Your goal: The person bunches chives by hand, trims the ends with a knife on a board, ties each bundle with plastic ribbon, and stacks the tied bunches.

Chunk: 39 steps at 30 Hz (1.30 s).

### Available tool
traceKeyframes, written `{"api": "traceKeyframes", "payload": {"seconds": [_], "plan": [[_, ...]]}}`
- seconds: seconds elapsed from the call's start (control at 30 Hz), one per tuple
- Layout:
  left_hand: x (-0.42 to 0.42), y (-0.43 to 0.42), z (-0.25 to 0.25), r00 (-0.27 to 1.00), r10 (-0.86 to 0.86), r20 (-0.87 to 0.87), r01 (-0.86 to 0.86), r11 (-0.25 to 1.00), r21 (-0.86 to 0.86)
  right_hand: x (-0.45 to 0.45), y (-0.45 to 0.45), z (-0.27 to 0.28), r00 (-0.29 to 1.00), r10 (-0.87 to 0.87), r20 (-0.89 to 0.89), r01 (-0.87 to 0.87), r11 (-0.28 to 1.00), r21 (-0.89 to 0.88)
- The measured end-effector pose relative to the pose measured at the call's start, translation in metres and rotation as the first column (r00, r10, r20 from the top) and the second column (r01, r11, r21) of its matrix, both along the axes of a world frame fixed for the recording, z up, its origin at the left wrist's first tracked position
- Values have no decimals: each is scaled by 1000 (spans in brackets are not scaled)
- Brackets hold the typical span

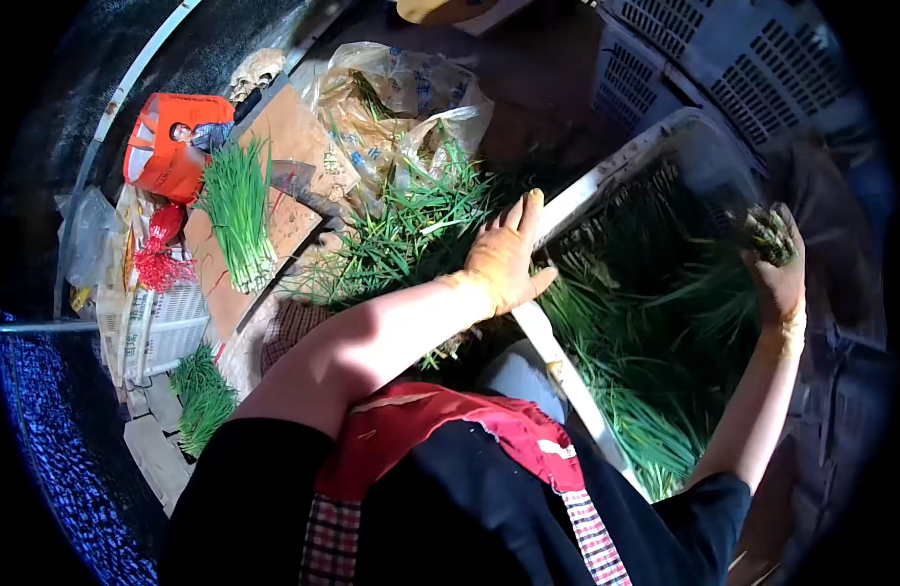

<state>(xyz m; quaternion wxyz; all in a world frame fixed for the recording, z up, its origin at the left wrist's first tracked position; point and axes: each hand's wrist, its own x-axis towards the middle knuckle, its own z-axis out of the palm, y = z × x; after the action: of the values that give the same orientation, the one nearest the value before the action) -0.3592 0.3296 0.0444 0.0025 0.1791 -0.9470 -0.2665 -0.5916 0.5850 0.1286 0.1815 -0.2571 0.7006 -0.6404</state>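
Observation:
My left hand (503,259), in a yellowish glove, lies spread with its fingers apart at the corner of a white crate (579,381). Nothing is held in it. On the far right, my right hand (780,278), gloved too, grips a bunch of green stalks (770,234) by the root ends, over the crate's right side. Long green stalks (645,332) fill much of the crate. Left of the crate, loose green trimmings (401,230) are heaped beside my left hand.
A bundle of green stalks (240,220) rests on a board (215,273) at the left. Near it are an orange bag (167,137), red ties (165,256) and a white basket (162,332). Behind are a plastic bag (450,93) and white crates (782,68).

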Motion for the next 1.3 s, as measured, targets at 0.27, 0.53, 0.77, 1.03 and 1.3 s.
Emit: {"api": "traceKeyframes", "payload": {"seconds": [0.27, 0.53, 0.77, 1.03, 1.3], "plan": [[-10, -3, 135, 649, -204, -733, 582, 753, 306, 136, -146, 163, 823, 445, -352, -459, 887, 49], [92, -71, 169, 681, 421, -599, 438, 422, 794, 229, -278, 164, 778, 606, 169, -449, 722, -526], [178, -128, 129, 549, 712, -438, 239, 368, 899, 273, -261, 88, 683, 721, 120, -704, 693, -154], [162, -148, 165, 710, 594, -379, 78, 469, 880, 338, -273, 44, 624, 637, 452, -518, 771, -371], [239, -107, 82, 939, 207, -276, 148, 482, 864, 337, -287, 9, 672, 505, 542, -233, 839, -492]]}}
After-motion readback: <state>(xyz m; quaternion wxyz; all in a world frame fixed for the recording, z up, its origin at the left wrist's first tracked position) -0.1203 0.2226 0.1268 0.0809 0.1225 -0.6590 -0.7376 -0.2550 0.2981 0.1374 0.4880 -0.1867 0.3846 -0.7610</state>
